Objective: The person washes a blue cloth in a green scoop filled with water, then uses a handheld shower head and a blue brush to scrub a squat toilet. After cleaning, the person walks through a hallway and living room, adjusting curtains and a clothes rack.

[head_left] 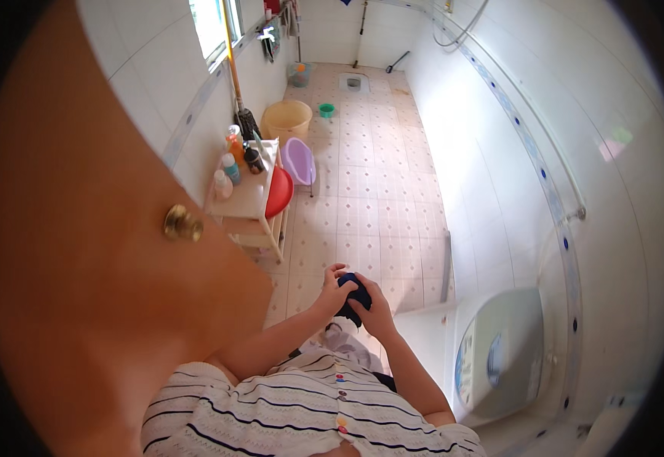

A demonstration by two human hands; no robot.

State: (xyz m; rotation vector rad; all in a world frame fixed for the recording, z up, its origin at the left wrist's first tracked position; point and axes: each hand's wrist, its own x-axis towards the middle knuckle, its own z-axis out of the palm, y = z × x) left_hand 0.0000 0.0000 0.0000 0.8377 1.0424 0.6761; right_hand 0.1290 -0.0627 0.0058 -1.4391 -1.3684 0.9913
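In front of my body, low in the middle of the view, a bunched dark blue cloth [357,294] is between my two hands. My left hand [333,289] grips its left side, with some fingers raised above it. On the other side my right hand [376,308] wraps around the cloth, and its thumb presses toward the middle. Part of the cloth hangs below my fingers. What kind of cloth item it is cannot be made out.
An orange-brown door [103,289] with a brass knob [183,223] fills the left. Nearest on the right stands a white washing machine [499,358]. Further in are a white shelf rack [244,196] holding bottles, a purple basin [299,161], a red basin [279,192] and a beige tub [287,118].
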